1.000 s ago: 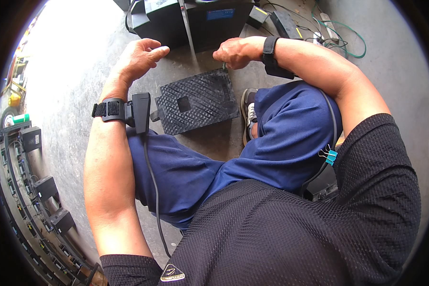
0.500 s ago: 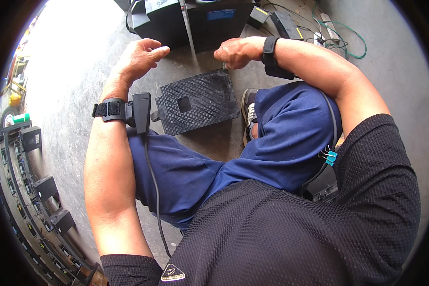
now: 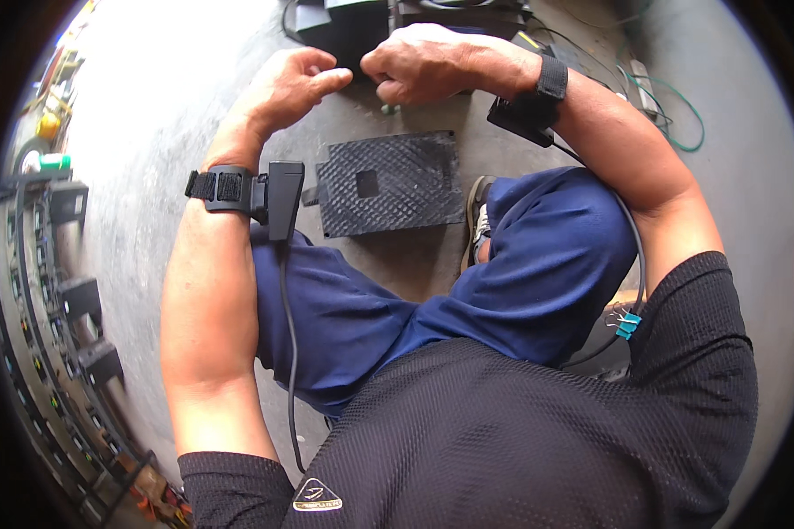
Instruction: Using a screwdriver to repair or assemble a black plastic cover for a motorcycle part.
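My left hand hovers over the concrete floor with its fingers loosely curled and apart, holding nothing. My right hand is right beside it, fingertips almost meeting, closed in a fist. A small greenish piece sticks out under the fist; what it is cannot be told. Both hands are just in front of a black box-shaped unit. Below them a black textured plate with a square hole lies flat on the floor. Each wrist carries a black strap with a small device.
Green and black cables lie on the floor at the upper right. A rack with several black modules runs along the left edge. My knees in blue trousers and one shoe are next to the plate.
The view has shifted, so everything sits lower and more to the right. My right hand has moved left toward my left hand, and the two now nearly touch.
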### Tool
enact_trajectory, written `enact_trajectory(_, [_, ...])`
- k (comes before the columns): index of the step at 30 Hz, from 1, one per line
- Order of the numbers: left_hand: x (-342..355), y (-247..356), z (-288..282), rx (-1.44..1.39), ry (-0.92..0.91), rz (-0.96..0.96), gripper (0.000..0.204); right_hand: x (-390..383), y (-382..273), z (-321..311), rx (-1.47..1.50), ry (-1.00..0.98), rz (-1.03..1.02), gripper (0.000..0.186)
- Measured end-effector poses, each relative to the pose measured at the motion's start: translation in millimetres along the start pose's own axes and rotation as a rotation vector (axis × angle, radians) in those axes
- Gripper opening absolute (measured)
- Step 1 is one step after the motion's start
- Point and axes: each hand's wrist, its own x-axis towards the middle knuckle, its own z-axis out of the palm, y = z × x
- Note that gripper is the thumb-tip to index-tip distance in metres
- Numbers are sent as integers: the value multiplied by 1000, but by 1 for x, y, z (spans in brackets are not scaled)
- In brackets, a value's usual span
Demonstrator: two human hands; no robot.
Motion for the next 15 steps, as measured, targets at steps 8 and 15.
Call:
enact_trajectory(8, [-98,7,-50,41,284,-84,47,41,-68,68,280,-272,-442,21])
enact_trajectory(15, [-170,12,-60,-110,321,-56,46,77,-96,93,203,-315,-569,22])
